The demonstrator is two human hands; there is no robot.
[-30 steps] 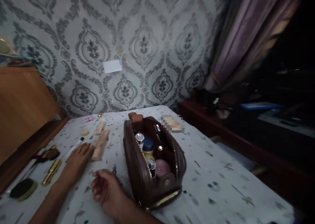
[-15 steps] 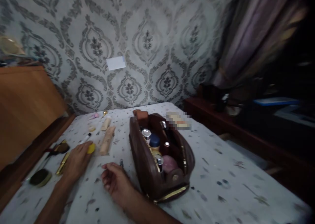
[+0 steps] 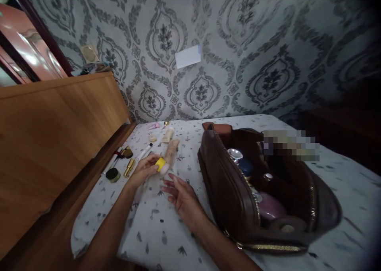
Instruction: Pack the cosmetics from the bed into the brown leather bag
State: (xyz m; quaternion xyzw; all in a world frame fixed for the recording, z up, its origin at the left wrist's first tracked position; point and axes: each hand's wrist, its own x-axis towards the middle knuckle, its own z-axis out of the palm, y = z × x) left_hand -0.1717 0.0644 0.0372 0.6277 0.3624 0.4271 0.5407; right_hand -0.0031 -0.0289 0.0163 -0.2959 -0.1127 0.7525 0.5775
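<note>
Your left hand (image 3: 145, 170) is pinching a small yellow-and-pale container (image 3: 161, 165), its pale end pointing right toward your right hand (image 3: 185, 196), which is holding nothing, fingers apart, and lying nearer the open brown bag (image 3: 228, 191).

Patterned cloth (image 3: 175, 239) with brown bag (image 3: 222, 183), tubes (image 3: 171, 151), brushes (image 3: 113, 175)

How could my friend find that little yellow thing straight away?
Find the big open brown bag on the patterned cloth. Look left, past the right hand, to the left hand. It holds the yellow thing, whose bright lemony colour sets it apart from the beige tube just behind.
</note>
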